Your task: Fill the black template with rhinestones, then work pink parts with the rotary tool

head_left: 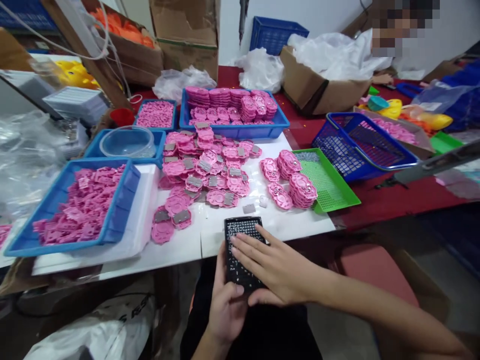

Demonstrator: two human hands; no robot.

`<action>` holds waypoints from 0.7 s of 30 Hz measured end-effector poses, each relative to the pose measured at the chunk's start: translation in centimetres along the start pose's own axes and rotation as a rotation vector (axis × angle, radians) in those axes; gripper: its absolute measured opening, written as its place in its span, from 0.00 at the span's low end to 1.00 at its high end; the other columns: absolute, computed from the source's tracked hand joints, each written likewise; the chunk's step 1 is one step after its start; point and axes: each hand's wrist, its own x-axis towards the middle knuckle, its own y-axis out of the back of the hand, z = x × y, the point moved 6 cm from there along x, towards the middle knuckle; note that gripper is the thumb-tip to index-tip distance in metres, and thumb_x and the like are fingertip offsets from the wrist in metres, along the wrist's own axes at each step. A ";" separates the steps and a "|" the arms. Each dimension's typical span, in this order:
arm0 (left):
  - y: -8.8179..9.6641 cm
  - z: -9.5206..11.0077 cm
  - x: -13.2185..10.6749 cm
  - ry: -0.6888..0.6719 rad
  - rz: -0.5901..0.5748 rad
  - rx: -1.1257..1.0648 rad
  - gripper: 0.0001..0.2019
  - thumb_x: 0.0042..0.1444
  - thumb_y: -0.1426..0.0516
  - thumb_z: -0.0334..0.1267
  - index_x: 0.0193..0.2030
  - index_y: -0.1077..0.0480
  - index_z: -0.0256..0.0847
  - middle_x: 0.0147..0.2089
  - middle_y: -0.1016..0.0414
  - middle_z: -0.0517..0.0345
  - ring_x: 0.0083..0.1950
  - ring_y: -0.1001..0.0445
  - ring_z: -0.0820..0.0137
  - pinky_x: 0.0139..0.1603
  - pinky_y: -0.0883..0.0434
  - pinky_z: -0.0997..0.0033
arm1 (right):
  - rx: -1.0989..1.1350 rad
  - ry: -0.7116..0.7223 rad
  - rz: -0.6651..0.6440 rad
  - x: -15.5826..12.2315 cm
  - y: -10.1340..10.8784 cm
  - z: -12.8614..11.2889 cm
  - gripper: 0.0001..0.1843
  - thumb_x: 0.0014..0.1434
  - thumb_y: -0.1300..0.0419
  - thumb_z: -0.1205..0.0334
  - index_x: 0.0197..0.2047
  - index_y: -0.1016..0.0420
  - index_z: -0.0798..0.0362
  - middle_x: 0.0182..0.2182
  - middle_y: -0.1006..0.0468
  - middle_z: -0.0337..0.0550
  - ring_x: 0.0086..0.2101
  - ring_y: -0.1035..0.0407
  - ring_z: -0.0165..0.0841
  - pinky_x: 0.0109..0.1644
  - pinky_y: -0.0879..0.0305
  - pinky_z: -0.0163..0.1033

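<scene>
My left hand [225,307] grips the near end of a black tray [242,230] dotted with tiny silvery parts, at the table's front edge. My right hand [272,267] lies flat on top of that tray, fingers spread. Just beyond, a heap of pink plastic pieces [204,170] with grey squares on them covers the white sheet [240,215]. Short stacks of pink pieces [290,180] stand to the right.
Blue trays of pink parts sit at left [108,230] and at the back [234,131]. A green mesh tray [330,187] and a blue basket [360,145] lie right. Cardboard boxes and plastic bags crowd the back. Another person sits at far right [382,77].
</scene>
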 end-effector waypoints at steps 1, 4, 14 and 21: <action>-0.2 0.1 0.0 -0.005 0.007 0.005 0.46 0.44 0.42 0.29 0.73 0.42 0.59 0.72 0.35 0.58 0.74 0.41 0.52 0.71 0.37 0.49 | -0.015 -0.026 0.015 -0.2 0.0 0.1 0.47 0.68 0.58 0.35 0.74 0.49 0.67 0.73 0.47 0.61 0.73 0.51 0.50 0.75 0.53 0.64; -0.7 0.1 0.2 -0.014 0.011 0.022 0.48 0.42 0.42 0.28 0.73 0.43 0.58 0.69 0.31 0.57 0.73 0.38 0.53 0.71 0.39 0.49 | -0.032 -0.043 0.053 -1.0 -0.1 -0.8 0.49 0.66 0.58 0.33 0.71 0.43 0.70 0.70 0.40 0.66 0.71 0.49 0.55 0.74 0.51 0.63; -1.7 -0.4 0.5 -0.025 0.045 0.120 0.49 0.41 0.41 0.28 0.74 0.44 0.56 0.71 0.34 0.56 0.72 0.37 0.52 0.67 0.34 0.54 | 0.008 -0.142 0.110 -1.7 -0.1 -0.4 0.48 0.66 0.53 0.35 0.70 0.41 0.71 0.70 0.41 0.70 0.71 0.49 0.56 0.74 0.50 0.64; -1.3 -1.7 0.7 0.005 0.076 0.079 0.47 0.43 0.41 0.28 0.72 0.42 0.59 0.67 0.29 0.58 0.63 0.27 0.58 0.58 0.28 0.59 | 0.054 -0.108 0.094 -1.2 -0.4 -0.4 0.45 0.68 0.56 0.36 0.70 0.41 0.69 0.71 0.42 0.65 0.71 0.48 0.52 0.74 0.49 0.60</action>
